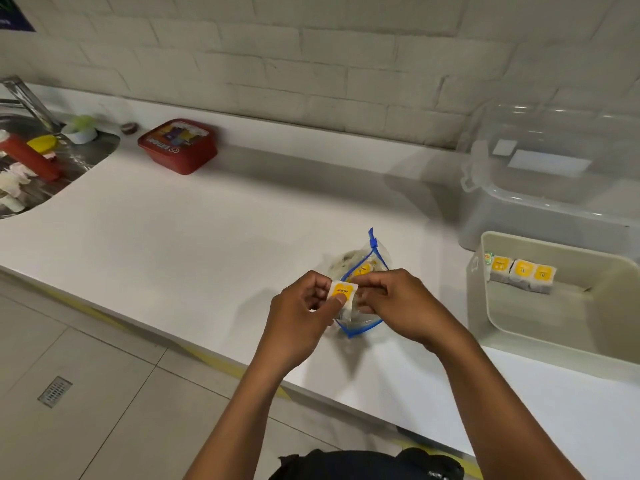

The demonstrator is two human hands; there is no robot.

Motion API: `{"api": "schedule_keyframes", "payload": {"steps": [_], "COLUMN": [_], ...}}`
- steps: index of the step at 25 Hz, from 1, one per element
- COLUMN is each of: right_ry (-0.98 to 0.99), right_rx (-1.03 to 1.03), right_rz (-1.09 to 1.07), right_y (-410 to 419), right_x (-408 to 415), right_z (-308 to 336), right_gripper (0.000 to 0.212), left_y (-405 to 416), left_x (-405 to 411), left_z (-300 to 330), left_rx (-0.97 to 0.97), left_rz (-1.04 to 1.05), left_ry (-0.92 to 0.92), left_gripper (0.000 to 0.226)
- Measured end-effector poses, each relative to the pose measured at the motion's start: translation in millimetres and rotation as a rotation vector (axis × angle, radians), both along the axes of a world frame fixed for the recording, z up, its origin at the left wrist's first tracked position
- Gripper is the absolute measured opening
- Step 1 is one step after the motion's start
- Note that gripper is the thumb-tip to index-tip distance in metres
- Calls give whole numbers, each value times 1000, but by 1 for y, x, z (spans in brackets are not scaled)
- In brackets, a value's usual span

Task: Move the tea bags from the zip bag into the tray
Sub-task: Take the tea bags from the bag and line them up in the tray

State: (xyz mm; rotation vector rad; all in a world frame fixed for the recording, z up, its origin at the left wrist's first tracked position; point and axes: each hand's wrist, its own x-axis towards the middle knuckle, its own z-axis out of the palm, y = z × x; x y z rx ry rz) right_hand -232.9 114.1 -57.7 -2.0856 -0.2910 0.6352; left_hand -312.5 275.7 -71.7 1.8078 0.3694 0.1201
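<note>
Showing one tea bag (342, 292), a white sachet with a yellow label, held just above the mouth of the zip bag (362, 289). The left hand (304, 308) pinches it, thumb across the label and fingers (320, 282) curled behind. The right hand (391, 299) has its fingers curled at the sachet's right edge and the bag's blue-trimmed opening; whether it grips the sachet, the bag rim, or both cannot be told. More yellow-labelled sachets show through the clear plastic of the zip bag, which lies on the white bench (194, 237).

To the right, near the bench's front edge, stands the tray (479, 296), pale and deep-walled, with three tea bags lined against its far wall. Behind it sits a clear lidded container (540, 181). Well apart to the left are a red box (178, 145) and a sink (69, 157) holding bottles.

Risk: the zip bag is light and its mouth is slack, so lifting the sachet may drag the bag along or spill its neighbours onto the bench. A light pinch could also drop the sachet short of the tray.
</note>
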Motion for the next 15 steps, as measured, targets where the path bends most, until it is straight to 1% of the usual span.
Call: {"api": "schedule_keyframes", "payload": {"steps": [2, 5, 7, 10, 15], "right_ry": [-53, -244, -317, -336, -391], "right_rx": [-58, -341, -476, -525, -600], "right_rz": [35, 64, 43, 20, 42], "right_y": [13, 36, 47, 57, 56], "right_x": [3, 14, 18, 17, 16], "right_z": [-8, -26, -37, -51, -46], "right_gripper": [25, 19, 17, 12, 17], "left_y": [-2, -2, -1, 0, 2], "left_x": [0, 2, 3, 2, 4], "left_z": [1, 1, -3, -6, -9], "left_rx": [-39, -15, 29, 61, 95], "left_rz": [-1, -11, -11, -8, 16], "left_ry": [-14, -7, 6, 15, 1], "left_gripper": [6, 8, 11, 12, 6]}}
